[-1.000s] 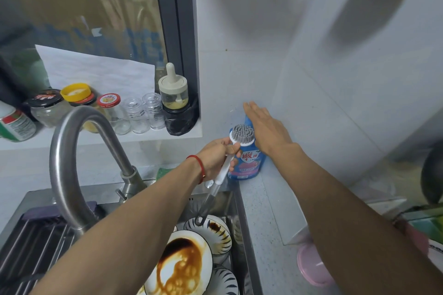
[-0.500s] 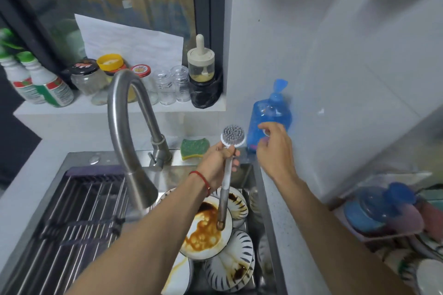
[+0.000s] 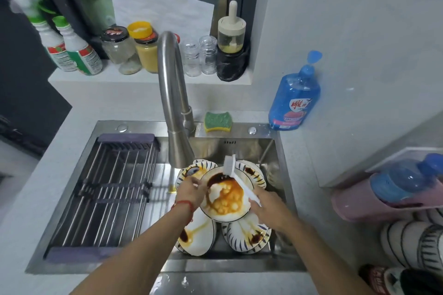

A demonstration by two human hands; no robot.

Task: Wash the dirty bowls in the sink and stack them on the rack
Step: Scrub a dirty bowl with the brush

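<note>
A pale grey surface (image 3: pixel 79 127) wraps a steel sink (image 3: pixel 239 148) set under a dark window, filling the middle of the frame. In the right half of the basin, at centre frame, lies a heap of white bowls with dark striped rims. The top bowl (image 3: pixel 225 195) is smeared with brown and orange sauce and sits tilted on the others; a second stained bowl (image 3: pixel 197 235) lies below and left of it, a third (image 3: pixel 247 235) below and right. The left hand (image 3: pixel 191 190) grips the top bowl's left rim, fingers curled over the edge, a red band on the wrist. The right hand (image 3: pixel 268 206) is closed round the handle of a white dish brush (image 3: pixel 236 173), whose head rests on the bowl's upper rim (whether bristles meet the sauce cannot be told). The curved faucet (image 3: pixel 171 93) ends just above and left of the bowls. A roll-up rack (image 3: pixel 107 189) of metal rods covers the sink's left half. Behind the basin a green sponge (image 3: pixel 218 121) lies on the sink's rim, and a blue soap bottle (image 3: pixel 294 98) stands at the right against the wall. On the window ledge (image 3: pixel 134 78) at upper centre stand jars (image 3: pixel 130 49), and two spray bottles (image 3: pixel 72 48) to their left. At right frame edge, more striped bowls (image 3: pixel 412 244) sit on their sides.
</note>
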